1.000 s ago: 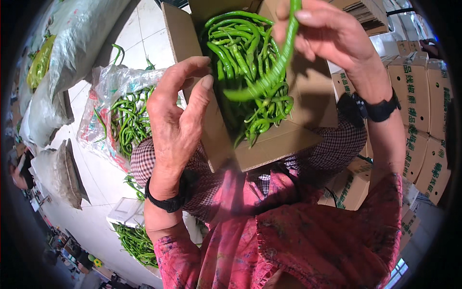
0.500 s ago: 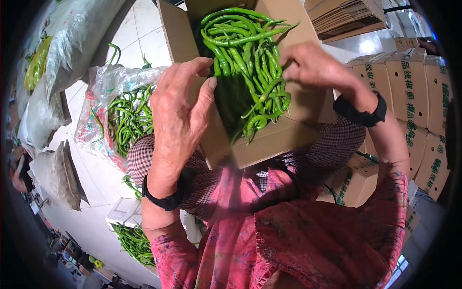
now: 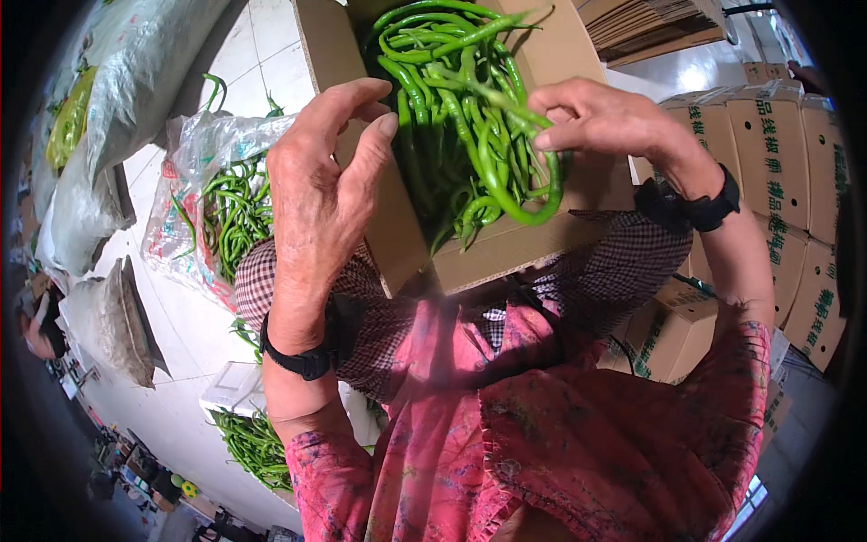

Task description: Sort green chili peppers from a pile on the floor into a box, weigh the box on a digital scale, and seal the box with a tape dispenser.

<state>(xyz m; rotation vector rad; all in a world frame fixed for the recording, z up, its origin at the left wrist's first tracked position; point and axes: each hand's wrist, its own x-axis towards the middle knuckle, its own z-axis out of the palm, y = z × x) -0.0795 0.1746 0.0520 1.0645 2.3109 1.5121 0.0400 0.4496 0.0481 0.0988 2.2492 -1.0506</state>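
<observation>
A cardboard box sits at my lap with its flaps up, holding a heap of long green chili peppers. In my right hand, thumb and fingers pinch a green chili pepper that reaches leftward over the heap. My left hand hovers by the box's left wall, thumb and fingers apart, with nothing visible between them. Part of the peppers on the box's left side lies in shadow.
On the tiled floor to the left, an open plastic bag holds more chili peppers, near large white sacks. A white container with peppers stands lower left. Closed cartons are stacked right; flattened cardboard lies at far right.
My right hand has come up from the box's right side and now pinches a pepper above the heap. My left hand has shifted slightly left and up, and the box slightly up.
</observation>
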